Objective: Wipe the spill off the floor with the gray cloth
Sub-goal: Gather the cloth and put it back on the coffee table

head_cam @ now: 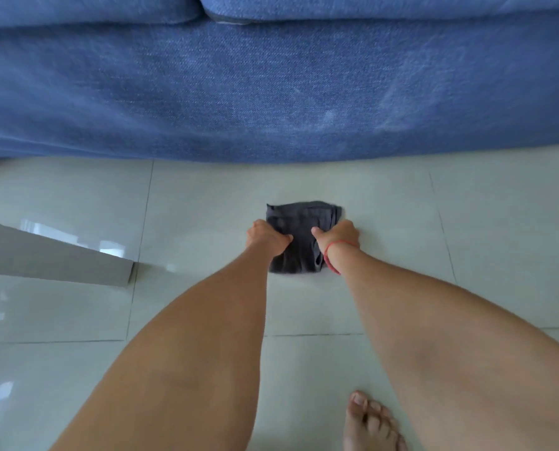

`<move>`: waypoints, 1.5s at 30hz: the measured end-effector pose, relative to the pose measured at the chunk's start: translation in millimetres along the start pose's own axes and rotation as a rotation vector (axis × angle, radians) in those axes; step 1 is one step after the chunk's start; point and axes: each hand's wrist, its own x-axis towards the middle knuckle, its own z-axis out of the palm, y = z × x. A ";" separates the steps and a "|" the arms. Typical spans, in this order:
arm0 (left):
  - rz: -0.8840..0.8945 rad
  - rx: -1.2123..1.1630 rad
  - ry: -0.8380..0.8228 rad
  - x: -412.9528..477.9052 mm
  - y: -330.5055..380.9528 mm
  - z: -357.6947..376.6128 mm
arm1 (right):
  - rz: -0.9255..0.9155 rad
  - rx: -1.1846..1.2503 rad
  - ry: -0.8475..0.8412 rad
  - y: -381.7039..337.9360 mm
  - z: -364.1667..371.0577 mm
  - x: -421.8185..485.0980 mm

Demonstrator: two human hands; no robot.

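A dark gray cloth [299, 222], folded into a rough square, lies flat on the pale tiled floor [401, 222] a short way in front of the sofa. My left hand [265, 237] grips its left edge with the fingers curled under. My right hand [336, 236], with a red string around the wrist, grips the right edge. Both thumbs press on top of the cloth. No spill shows on the tiles around the cloth; whatever is under it is hidden.
A blue fabric sofa [271, 92] fills the top half of the view, its base meeting the floor just beyond the cloth. A gray slanted furniture leg [60, 255] stands at the left. My bare foot [372, 424] rests on the tiles at the bottom.
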 end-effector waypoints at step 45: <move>-0.022 -0.693 1.126 -497.7 -329.2 -369.9 | -1.154 -0.048 -0.381 -167.2 13.4 -635.8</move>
